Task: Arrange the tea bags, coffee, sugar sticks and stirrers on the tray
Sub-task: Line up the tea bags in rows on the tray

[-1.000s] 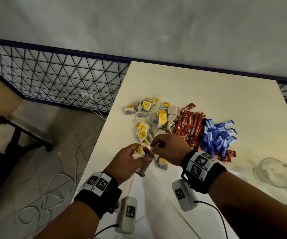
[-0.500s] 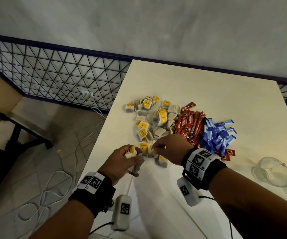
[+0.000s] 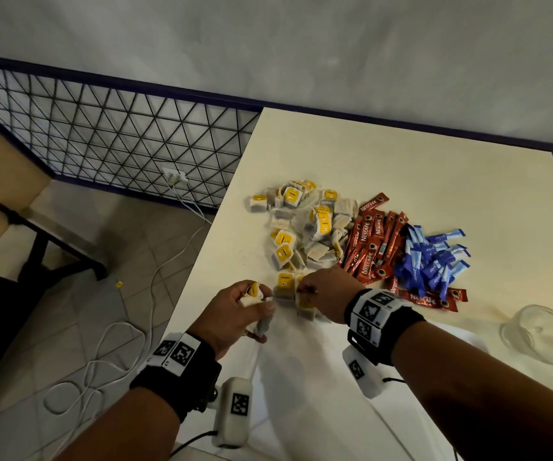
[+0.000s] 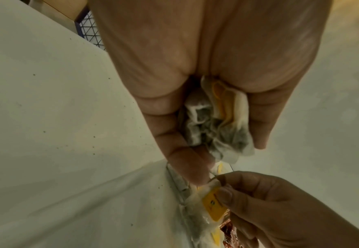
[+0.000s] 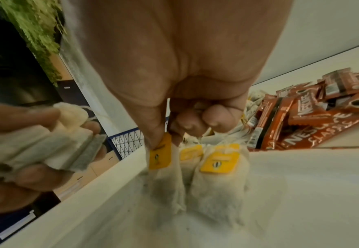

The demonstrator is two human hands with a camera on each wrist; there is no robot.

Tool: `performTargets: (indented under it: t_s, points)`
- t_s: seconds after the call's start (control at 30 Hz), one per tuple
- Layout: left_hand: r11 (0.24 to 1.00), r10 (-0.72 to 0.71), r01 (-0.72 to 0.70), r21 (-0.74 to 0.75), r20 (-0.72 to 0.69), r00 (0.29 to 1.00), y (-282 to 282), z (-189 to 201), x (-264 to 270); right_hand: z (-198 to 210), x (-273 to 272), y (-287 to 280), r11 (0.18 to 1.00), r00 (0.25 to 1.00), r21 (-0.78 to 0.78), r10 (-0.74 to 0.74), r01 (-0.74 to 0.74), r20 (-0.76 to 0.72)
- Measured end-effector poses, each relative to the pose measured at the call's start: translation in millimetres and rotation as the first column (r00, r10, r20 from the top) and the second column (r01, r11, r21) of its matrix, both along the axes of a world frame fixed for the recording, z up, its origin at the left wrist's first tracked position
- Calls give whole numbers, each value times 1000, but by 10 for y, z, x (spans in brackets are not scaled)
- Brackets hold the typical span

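Left hand (image 3: pixel 235 309) grips a soft bundle of tea bags (image 4: pixel 217 120); right hand (image 3: pixel 326 294) pinches one tea bag (image 5: pixel 163 169) by its stiffer yellow tag, likely the safest hold.

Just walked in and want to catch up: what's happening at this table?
A person is gathering tea bags. The left hand holds a bunch of tea bags; the right hand pinches one more bag by its yellow tag. The coffee sticks and sugar sticks lie heaped on the table.

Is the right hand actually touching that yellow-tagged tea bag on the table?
Touching. The right wrist view shows the right hand pinching the tea bag by its yellow tag.
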State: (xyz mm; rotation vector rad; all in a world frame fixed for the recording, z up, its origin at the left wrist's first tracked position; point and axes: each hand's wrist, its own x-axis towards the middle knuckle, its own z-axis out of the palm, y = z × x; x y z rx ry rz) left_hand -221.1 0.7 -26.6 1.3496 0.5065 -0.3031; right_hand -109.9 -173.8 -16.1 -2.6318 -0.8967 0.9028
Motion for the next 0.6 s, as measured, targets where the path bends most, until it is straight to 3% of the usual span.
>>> performTargets:
  t_s: [0.33, 0.43, 0.5, 0.6]
  points:
    - [999, -37, 39, 30, -39, 999, 19, -6, 46, -286, 65, 7, 992, 990, 13, -128, 128, 59]
    - [953, -173, 179, 246, -45, 984, -39, -4, 99, -266, 63, -89, 975, 972, 89, -211, 203, 102]
    - [770, -371, 351, 532, -74, 926, -109, 7, 144, -241, 49, -234, 949, 954, 184, -280, 258, 111]
    - [333, -653, 480, 811, -169, 738, -274, 0, 227, -231, -39, -441, 969, 970, 158, -209, 188, 126]
